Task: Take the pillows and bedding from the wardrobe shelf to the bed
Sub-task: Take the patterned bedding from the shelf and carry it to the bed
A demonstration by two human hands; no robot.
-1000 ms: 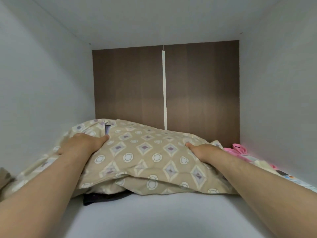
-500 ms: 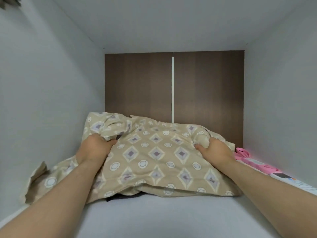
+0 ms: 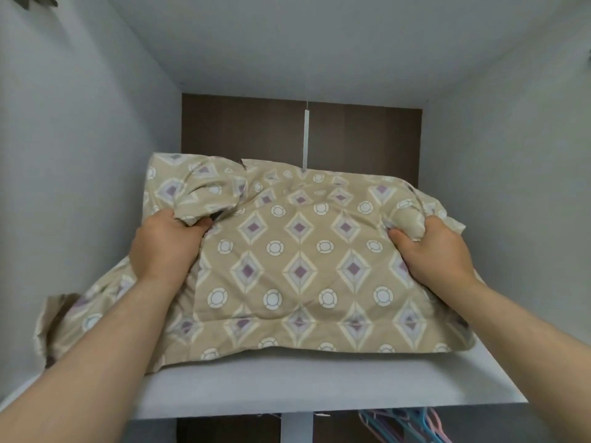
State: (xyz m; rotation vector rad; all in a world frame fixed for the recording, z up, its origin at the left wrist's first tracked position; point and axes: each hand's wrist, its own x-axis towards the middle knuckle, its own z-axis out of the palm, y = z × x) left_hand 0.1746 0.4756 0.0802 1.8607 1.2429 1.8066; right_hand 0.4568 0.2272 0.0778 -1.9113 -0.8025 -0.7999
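Your left hand [image 3: 166, 247] is clenched around a bunched fold of the beige patterned pillow [image 3: 297, 266], at about 9 o'clock from the pillow's middle. Your right hand [image 3: 435, 254] is closed on a wad of the same fabric at about 3 o'clock, thumb pressed into the cloth. The pillow lies on the white wardrobe shelf [image 3: 287, 385], filling most of its width, with its near hem just short of the shelf's front edge. A loose flap of the cover trails off toward 8 o'clock, beside your left forearm and against the left wall. Behind the pillow, at 12 o'clock, stands the dark brown back panel [image 3: 243, 129]. Below the shelf edge, at 5 o'clock, pastel blue and pink hangers [image 3: 406, 426] show.
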